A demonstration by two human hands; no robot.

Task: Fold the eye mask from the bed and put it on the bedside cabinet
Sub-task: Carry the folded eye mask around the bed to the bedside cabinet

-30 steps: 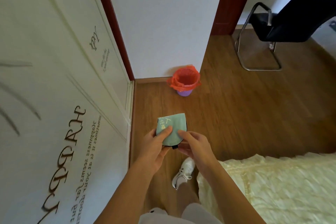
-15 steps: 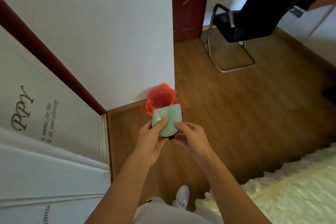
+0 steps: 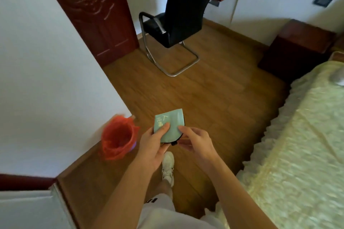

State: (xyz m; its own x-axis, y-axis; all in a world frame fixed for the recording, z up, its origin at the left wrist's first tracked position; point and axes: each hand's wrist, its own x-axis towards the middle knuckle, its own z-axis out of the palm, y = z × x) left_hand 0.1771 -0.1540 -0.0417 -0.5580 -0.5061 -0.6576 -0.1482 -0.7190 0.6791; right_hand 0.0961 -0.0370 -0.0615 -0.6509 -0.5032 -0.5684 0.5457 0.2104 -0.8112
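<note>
The eye mask is pale green with light print and a black edge, folded in half and held upright at chest height over the wooden floor. My left hand grips its lower left, thumb pressed on the front. My right hand pinches its lower right edge with thumb and fingertip. The dark red bedside cabinet stands at the far right, against the wall beside the bed's head. The bed with a cream cover runs along the right side.
A black chair on a chrome frame stands ahead near the dark red door. A small bin with a red bag sits at the wall corner, left of my hands. My white shoe is on the floor below.
My view has swung right: the white wardrobe has left the frame, and the chair, door and bedside cabinet have come in. Both hands keep the same hold on the mask.
</note>
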